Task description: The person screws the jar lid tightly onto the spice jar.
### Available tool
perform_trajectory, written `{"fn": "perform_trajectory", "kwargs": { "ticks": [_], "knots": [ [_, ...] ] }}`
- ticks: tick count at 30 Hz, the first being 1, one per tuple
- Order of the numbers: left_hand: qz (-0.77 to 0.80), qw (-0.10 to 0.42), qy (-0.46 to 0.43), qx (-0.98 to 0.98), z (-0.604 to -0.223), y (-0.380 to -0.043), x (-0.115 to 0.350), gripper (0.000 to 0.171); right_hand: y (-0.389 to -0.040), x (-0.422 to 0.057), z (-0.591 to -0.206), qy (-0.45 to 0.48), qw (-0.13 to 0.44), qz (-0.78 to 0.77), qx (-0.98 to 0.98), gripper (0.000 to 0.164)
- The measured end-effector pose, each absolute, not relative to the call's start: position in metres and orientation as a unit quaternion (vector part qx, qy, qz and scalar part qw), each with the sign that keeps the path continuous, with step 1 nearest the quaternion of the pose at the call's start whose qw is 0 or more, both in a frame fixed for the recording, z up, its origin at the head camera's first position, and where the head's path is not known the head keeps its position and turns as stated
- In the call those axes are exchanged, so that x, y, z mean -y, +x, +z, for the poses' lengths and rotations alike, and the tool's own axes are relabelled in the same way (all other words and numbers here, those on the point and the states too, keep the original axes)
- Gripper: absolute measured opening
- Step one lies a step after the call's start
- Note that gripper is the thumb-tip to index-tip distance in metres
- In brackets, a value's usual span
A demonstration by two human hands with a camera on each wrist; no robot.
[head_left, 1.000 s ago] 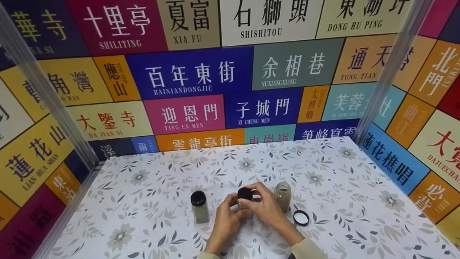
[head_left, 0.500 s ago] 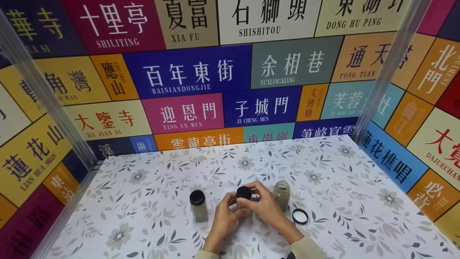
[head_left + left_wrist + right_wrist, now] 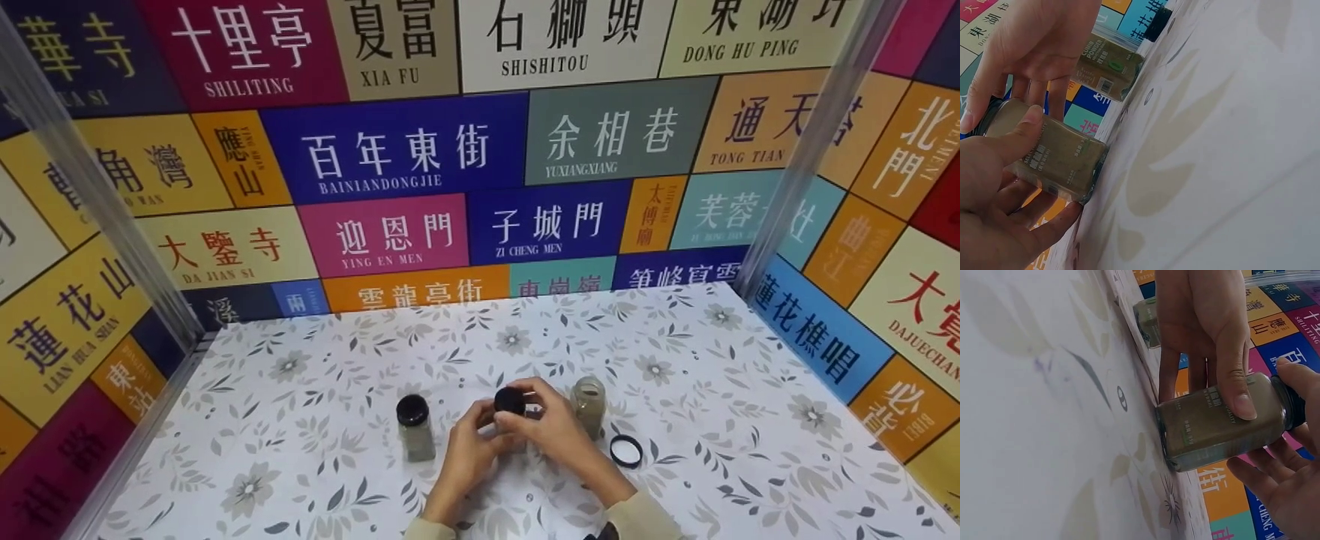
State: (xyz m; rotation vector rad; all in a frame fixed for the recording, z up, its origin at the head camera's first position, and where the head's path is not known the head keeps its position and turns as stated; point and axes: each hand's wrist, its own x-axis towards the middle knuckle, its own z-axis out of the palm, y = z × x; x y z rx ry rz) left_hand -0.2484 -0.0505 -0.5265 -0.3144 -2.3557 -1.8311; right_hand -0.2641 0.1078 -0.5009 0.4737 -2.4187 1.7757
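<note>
A square glass spice jar (image 3: 1067, 154) of brown powder stands upright on the table between my hands, its label facing the left wrist camera. My left hand (image 3: 474, 442) holds the jar's body, thumb lying along one side and fingers round the other. Fingers and thumb of my right hand (image 3: 553, 421) grip the black lid (image 3: 510, 403) on top. Just right of that hand stands a second powder jar (image 3: 590, 411), uncapped, with bare glass rim. Beside it a black lid (image 3: 626, 451) lies with its white inside up.
Left of my hands another powder jar (image 3: 417, 435) stands with a black cap (image 3: 412, 410) on. A floral cloth (image 3: 315, 450) covers the table. Walls of coloured signs (image 3: 397, 154) enclose the back and both sides, with clear corner strips (image 3: 795, 142).
</note>
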Motion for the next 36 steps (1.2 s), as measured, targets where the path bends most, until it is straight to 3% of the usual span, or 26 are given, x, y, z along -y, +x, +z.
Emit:
{"fn": "perform_trajectory", "kwargs": {
  "ticks": [8,16,36],
  "knots": [
    [-0.602,0.069,-0.102,0.789,-0.526,-0.246,0.051,0.056,-0.262,-0.109,-0.497,0.174,0.042,0.578,0.796,0.050],
    [-0.583,0.079,-0.109,0.801,-0.520,-0.243,0.051,0.076,-0.258,-0.114,-0.484,0.180,0.083,0.559,0.805,0.046],
    [-0.555,0.122,-0.123,0.813,-0.479,-0.237,0.048,0.075,-0.245,-0.146,-0.441,0.192,0.170,0.496,0.830,0.040]
  ]
}}
